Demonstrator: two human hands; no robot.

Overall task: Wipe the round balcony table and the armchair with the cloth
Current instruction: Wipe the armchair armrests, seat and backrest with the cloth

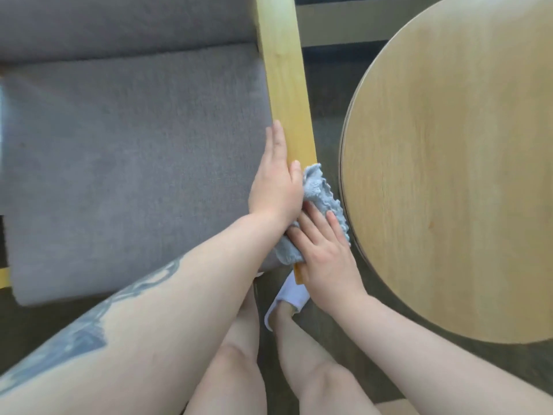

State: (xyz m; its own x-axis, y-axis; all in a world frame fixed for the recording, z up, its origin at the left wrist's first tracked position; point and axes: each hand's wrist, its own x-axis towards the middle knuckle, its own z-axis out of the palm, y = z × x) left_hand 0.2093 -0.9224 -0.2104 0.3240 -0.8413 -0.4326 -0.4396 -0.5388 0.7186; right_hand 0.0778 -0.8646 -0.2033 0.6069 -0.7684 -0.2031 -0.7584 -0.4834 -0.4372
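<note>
The armchair has a grey seat cushion and a pale wooden armrest running up the middle of the view. A grey-blue cloth is bunched on the near end of that armrest. My left hand lies along the inner side of the armrest with straight fingers, its thumb over the top edge against the cloth. My right hand presses flat on the cloth with spread fingers. The round wooden table stands to the right, close beside the armrest.
A narrow gap of dark floor separates the armrest from the table's rim. My bare legs and a foot in a white slipper are below the hands. The grey backrest cushion fills the upper left.
</note>
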